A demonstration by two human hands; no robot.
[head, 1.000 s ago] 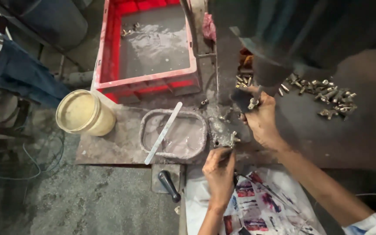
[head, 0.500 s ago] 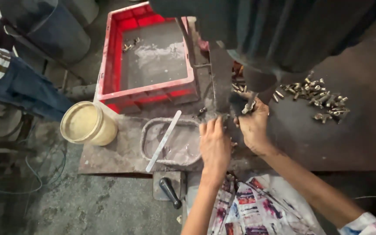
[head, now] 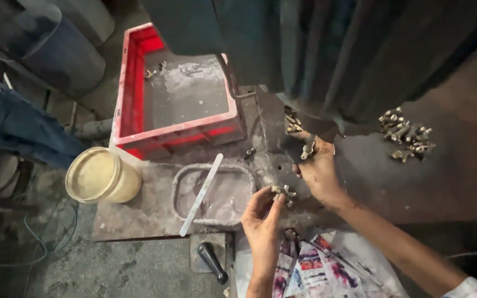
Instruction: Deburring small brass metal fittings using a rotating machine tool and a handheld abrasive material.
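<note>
My left hand [head: 263,212] pinches a small brass fitting [head: 282,192]; my right hand [head: 317,165] grips another fitting [head: 307,149]. Both look rigid, dense, probably slick; I'd hold their bodies.

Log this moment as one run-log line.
left hand: pinches small metal fitting | right hand: holds metal fitting under machine | nearby: grey tray, red crate

Dim workshop light, deep shadow across the top, edges bowed by a wide lens, slightly soft throughout.
</note>
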